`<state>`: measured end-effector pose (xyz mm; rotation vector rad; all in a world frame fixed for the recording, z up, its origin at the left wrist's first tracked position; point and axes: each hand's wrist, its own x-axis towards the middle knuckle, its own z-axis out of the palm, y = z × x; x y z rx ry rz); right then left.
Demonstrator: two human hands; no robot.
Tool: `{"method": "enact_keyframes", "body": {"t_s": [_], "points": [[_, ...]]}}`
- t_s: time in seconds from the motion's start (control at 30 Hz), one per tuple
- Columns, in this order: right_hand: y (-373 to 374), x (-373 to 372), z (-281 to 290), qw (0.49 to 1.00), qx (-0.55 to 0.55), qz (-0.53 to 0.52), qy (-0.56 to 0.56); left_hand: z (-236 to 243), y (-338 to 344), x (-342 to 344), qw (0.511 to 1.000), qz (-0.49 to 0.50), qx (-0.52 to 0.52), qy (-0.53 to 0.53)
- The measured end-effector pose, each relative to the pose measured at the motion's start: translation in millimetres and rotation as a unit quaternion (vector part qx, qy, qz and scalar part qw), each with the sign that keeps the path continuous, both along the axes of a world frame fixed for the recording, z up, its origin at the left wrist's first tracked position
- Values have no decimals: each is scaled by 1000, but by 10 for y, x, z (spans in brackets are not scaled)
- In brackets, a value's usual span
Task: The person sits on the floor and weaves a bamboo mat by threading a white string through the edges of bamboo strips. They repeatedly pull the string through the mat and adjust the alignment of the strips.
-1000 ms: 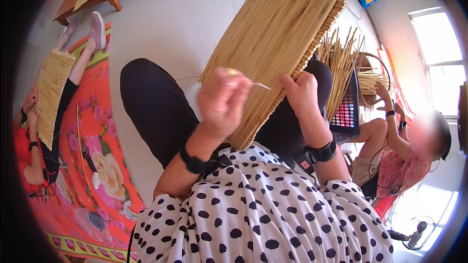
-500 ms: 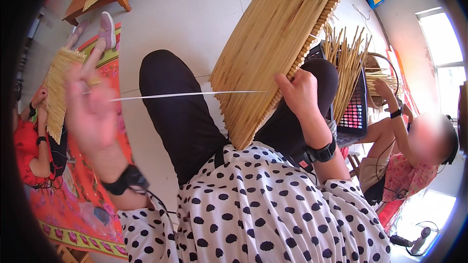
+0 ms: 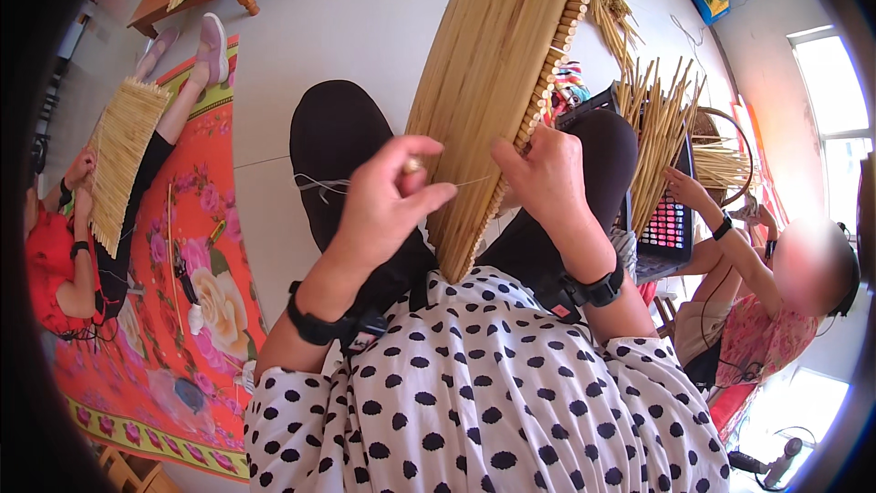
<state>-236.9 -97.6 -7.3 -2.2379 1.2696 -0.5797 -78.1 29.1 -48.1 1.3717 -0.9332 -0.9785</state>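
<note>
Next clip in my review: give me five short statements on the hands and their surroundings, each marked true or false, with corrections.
1. The right hand is at the edge of the stick mat. True.
2. The left hand lies flat, its thumb and forefinger pressed together. False: it is raised, fingers bent, with a gap between thumb and forefinger.
3. Pale thread shows near the left hand. True.
4. The person's sleeves are plain black. False: they are white with black dots.
5. The flowered red cloth lies to the person's right. False: it lies to the left.
</note>
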Motion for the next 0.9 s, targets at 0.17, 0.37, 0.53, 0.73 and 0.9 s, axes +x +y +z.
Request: {"method": "enact_keyframes", "body": {"t_s": [0.17,0.37,0.53,0.73,0.9], "points": [[-11,-14,-9,999,31,-14,-17,-186,-121,-159,987,-127,79,-56],[-12,-59,-37,999,32,-7,-25,-230,-160,-81,951,-152,4,268],[32,-11,-104,999,5,28,-45,-131,-333,-181,915,-116,-24,386],[87,34,-24,1000,13,17,3,-149,-356,-137,935,-121,-58,329],[52,4,-58,1000,23,2,-18,-13,-413,175,991,-101,-78,-43]]}}
